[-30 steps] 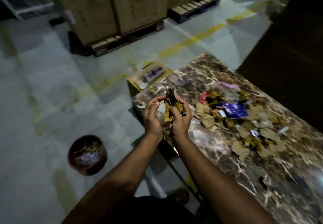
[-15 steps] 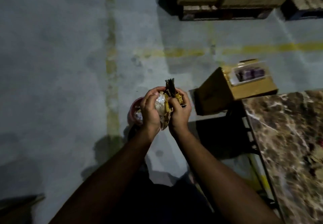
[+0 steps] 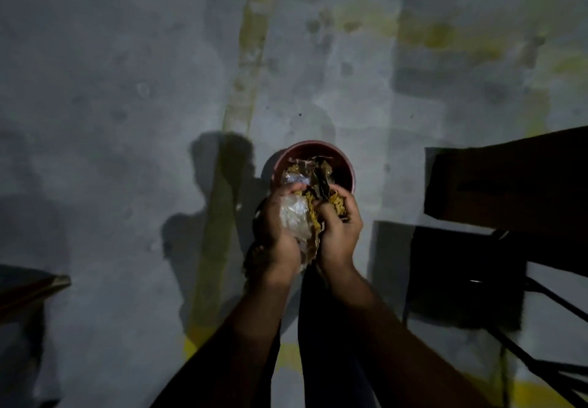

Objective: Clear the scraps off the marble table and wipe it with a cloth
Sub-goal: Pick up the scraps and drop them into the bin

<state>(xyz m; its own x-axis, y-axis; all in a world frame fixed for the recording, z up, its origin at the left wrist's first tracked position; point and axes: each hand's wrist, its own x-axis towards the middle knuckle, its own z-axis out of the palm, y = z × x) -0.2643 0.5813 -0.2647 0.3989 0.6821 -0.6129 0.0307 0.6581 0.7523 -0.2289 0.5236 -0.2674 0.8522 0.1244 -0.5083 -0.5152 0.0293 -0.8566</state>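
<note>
Left hand [image 3: 280, 232] and right hand [image 3: 339, 232] clench one wad of scraps [image 3: 302, 220] between their fingers [image 3: 288, 189], just short of the bucket [image 3: 313, 165] beyond. Loosen too soon and loose bits may spill onto the floor [image 3: 127, 89].

Bin [image 3: 345, 165] near rim hidden behind hands — scrap bundle [image 3: 300, 220] mostly covered; dark box [image 3: 509, 185] cut off right.

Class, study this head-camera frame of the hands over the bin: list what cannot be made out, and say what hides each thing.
- Head view: how full the red bin is; the left hand, right hand and their bundle of scraps cover its near side.
- Head view: the bundle's underside, hidden by both palms.
- Head view: the dark shape at right, in deep shadow and cut by the frame edge.
</note>
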